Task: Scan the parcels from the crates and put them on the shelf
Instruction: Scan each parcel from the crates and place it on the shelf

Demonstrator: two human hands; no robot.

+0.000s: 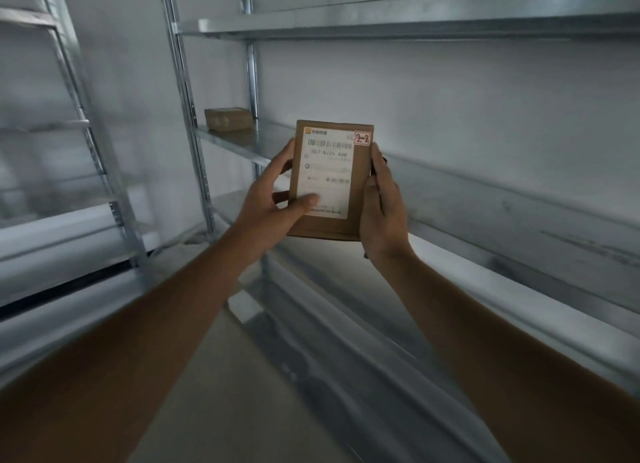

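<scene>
Parcel (330, 182) sits up in the air in front of the metal shelf (242, 140), label facing the camera, not on any level yet. Biggest risk I'd guess is it slipping or tipping as one hand lets go to slide it in, since it's only gripped by the edges, or it clipping the shelf lip on the way. Left hand (273, 202) is wrapped on the left edge with the thumb pressed over the label, right hand (381, 206) clamps the right edge, so both are closed on it.
</scene>
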